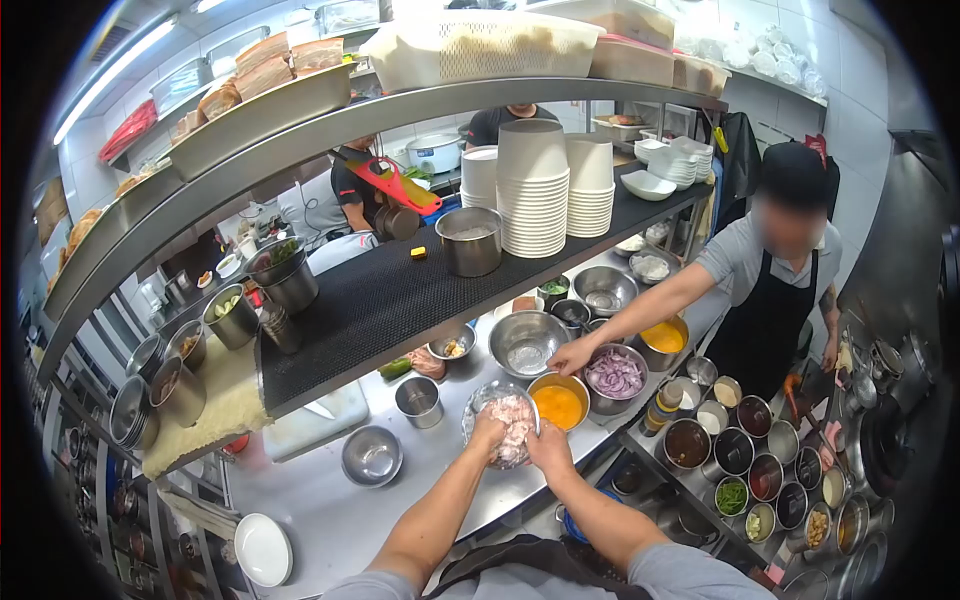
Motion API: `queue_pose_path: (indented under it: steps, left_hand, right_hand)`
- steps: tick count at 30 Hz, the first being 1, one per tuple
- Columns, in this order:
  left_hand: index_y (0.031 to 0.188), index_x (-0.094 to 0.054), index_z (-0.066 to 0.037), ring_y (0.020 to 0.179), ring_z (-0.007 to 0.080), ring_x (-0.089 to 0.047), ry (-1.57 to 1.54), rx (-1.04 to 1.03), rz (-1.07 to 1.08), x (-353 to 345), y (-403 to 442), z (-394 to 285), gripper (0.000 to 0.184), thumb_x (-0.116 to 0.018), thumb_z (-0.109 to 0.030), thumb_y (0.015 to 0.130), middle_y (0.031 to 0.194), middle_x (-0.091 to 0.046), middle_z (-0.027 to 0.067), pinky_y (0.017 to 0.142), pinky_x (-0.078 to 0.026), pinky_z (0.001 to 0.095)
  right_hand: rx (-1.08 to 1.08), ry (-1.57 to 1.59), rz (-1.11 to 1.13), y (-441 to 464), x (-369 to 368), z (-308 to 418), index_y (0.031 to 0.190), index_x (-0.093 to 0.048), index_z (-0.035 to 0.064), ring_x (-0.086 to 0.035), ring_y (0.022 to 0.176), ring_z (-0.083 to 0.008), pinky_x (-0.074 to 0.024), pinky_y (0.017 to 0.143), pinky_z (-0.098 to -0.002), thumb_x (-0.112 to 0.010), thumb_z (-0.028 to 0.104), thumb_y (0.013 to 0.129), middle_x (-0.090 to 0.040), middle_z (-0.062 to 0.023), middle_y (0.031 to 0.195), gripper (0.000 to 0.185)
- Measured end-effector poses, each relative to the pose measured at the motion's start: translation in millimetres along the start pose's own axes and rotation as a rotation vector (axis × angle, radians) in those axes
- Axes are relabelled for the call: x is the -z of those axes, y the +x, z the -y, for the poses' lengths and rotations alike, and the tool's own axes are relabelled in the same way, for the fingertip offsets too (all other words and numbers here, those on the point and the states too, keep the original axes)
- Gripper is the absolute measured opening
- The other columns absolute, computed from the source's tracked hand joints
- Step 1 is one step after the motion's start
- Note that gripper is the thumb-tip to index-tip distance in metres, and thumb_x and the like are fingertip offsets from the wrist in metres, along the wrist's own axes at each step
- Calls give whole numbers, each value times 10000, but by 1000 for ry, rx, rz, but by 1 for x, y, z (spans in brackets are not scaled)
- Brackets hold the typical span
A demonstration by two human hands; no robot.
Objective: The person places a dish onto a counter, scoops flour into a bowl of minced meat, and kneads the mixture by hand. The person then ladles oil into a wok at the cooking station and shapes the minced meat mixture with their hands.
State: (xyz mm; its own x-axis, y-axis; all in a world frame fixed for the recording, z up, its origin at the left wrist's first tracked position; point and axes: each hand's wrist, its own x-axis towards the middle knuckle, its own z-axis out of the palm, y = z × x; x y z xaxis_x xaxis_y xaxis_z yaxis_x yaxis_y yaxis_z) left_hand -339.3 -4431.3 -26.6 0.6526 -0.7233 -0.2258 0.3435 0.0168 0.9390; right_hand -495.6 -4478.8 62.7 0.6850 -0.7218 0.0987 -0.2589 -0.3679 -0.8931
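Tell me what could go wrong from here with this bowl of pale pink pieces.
Two risks stand out. Pieces could drop from the metal bowl into the orange liquid, since its container sits right beside your right hand. And the co-worker's hand is reaching in just beyond that container, so a shift forward might bump it or cause a spill.

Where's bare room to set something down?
Free: steel counter between white plate and small empty bowl; black shelf mat, left of the steel pot, below the yellow block.
Crowded: beyond the right hand and meat bowl, with yellow liquid, sliced onions, a co-worker's hand.
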Motion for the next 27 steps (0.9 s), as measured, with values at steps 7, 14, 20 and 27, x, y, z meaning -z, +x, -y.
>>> queue_pose_path:
  steps: [7, 14, 20, 27]
  left_hand:
    - [1204, -573, -65, 1095, 348, -559, 1021, -194, -282, 9, -47, -67, 567, -650, -191, 656, 1154, -599, 199, 948, -444, 405]
    - [1161, -607, -72, 1097, 332, -552, 1246, -511, 254, 26, -78, -107, 494, -670, -249, 704, 1177, -589, 180, 967, -426, 392]
    - [1215, -584, -100, 1099, 336, -568, 1365, -544, 72, 57, -62, -126, 623, -712, -312, 642, 1176, -598, 197, 965, -434, 389]
    - [1173, -609, -112, 1045, 355, -594, 1147, -262, -34, 39, -39, -115, 587, -691, -253, 609, 1094, -628, 222, 902, -481, 402]
  right_hand:
    - [-290, 230, 198, 26, -17, -23, 961, -559, -158, -668, 591, -327, -571, 448, -373, -498, 61, 814, -633, -251, 819, 271]
    - [-272, 408, 146, 55, -43, -41, 837, -553, -130, -660, 598, -327, -567, 425, -373, -495, 44, 791, -615, -237, 780, 189]
    - [-170, 414, 194, 48, -36, 16, 765, -574, -92, -621, 527, -275, -544, 379, -365, -518, 76, 753, -597, -173, 705, 177]
    - [-129, 239, 168, 57, -49, 34, 687, -505, -95, -614, 506, -278, -538, 378, -370, -500, 76, 781, -566, -187, 714, 196]
